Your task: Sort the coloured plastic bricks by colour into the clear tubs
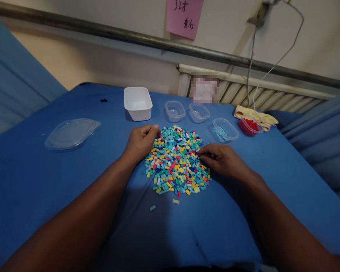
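Observation:
A heap of small coloured bricks (175, 160) in teal, yellow, pink, white and blue lies in the middle of the blue tablecloth (45, 181). My left hand (141, 141) rests at the heap's upper left edge, fingers curled closed into the bricks; what they hold is hidden. My right hand (223, 160) lies at the heap's right edge, fingers pinched together at the bricks. Two stray bricks (164, 204) lie just in front of the heap.
Behind the heap stand a white tub (138, 102), two clear empty tubs (175, 110), a clear tub with teal bricks (225, 129) and one with red bricks (251, 125) beside a yellow cloth (256, 115). A clear lid (71, 133) lies at left.

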{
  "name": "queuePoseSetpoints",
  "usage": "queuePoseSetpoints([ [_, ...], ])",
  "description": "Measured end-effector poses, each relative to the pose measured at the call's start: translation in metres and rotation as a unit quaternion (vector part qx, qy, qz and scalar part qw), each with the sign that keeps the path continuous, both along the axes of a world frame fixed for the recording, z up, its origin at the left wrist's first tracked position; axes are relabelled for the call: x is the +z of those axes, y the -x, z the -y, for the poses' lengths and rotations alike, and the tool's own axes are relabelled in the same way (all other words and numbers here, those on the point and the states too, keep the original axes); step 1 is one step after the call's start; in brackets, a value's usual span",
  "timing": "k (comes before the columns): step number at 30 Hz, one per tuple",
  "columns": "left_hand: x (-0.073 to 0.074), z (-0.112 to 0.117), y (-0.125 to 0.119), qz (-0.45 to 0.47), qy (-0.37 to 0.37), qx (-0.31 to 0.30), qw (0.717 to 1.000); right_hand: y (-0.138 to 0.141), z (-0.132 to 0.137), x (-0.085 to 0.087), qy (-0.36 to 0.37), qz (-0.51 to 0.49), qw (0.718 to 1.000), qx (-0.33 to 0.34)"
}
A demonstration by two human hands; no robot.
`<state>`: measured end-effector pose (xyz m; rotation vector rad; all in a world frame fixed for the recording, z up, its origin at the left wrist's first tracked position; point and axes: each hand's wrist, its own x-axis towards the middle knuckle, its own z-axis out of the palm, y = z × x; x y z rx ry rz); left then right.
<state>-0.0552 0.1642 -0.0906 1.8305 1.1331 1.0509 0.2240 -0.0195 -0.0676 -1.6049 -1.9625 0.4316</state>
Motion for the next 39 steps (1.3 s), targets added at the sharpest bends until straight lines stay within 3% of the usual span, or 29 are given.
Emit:
queuePoseSetpoints([
  [5, -0.001, -0.001, 0.000, 0.005, -0.012, -0.010, 1.000, 0.010, -0.002, -0.005, 0.057, -0.029, 0.998, -0.001],
  [10, -0.001, -0.001, 0.000, -0.002, -0.006, -0.002, 1.000, 0.008, 0.001, -0.001, 0.030, -0.030, 0.999, -0.015],
  [13, -0.002, -0.001, 0.000, 0.001, -0.005, -0.008, 1.000, -0.008, 0.002, 0.004, -0.066, -0.037, 0.993, -0.095],
  [16, -0.001, -0.001, 0.000, 0.001, -0.005, -0.008, 1.000, -0.034, -0.002, 0.009, -0.179, -0.047, 0.955, -0.233],
  [20, 0.000, -0.001, 0.001, -0.002, -0.004, -0.007, 1.000, -0.062, -0.007, 0.010, -0.207, -0.083, 0.925, -0.309],
  [23, 0.001, -0.001, 0.000, -0.003, -0.006, -0.008, 1.000, -0.064, -0.001, 0.009, -0.174, -0.102, 0.939, -0.279],
  [27, 0.004, 0.000, -0.001, -0.003, 0.002, -0.002, 1.000, -0.049, 0.014, 0.010, -0.028, -0.064, 0.993, -0.092],
  [30, 0.006, 0.001, -0.001, -0.008, -0.001, 0.001, 1.000, -0.039, 0.016, 0.008, 0.044, 0.001, 0.999, 0.000],
  [34, 0.006, 0.002, -0.001, -0.007, 0.001, -0.002, 1.000, -0.035, 0.012, 0.004, 0.051, 0.095, 0.994, -0.003],
  [39, 0.002, 0.000, 0.000, -0.009, 0.001, -0.004, 1.000, -0.038, 0.012, 0.005, 0.090, 0.134, 0.986, -0.029],
])
